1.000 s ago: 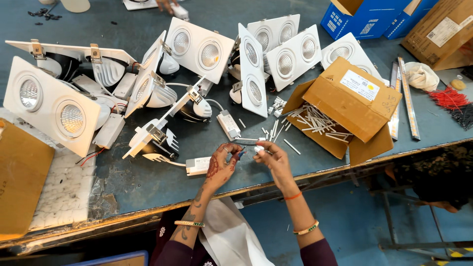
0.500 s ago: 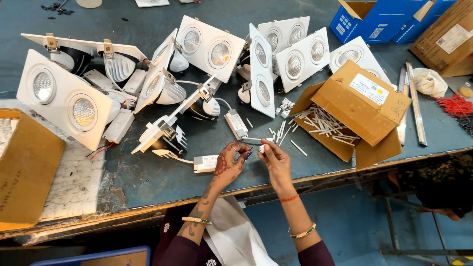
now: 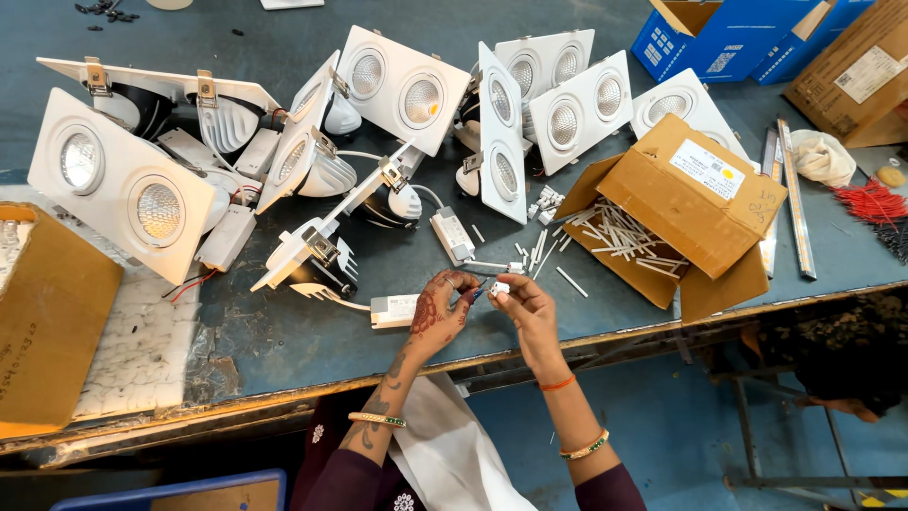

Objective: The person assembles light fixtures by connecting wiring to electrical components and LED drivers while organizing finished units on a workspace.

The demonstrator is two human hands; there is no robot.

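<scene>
Bare table [image 3: 284,341] strip along near edge left of hands, white driver box [image 3: 393,309] just beside left hand [image 3: 437,312], open cardboard box [image 3: 676,213] blocking right, twin spotlight fixtures [image 3: 397,85] crowding far side, loose white sleeves [image 3: 539,254] scattered between

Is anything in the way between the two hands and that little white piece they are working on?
No. The left hand and right hand both already pinch the small white connector above the blue table.
</scene>
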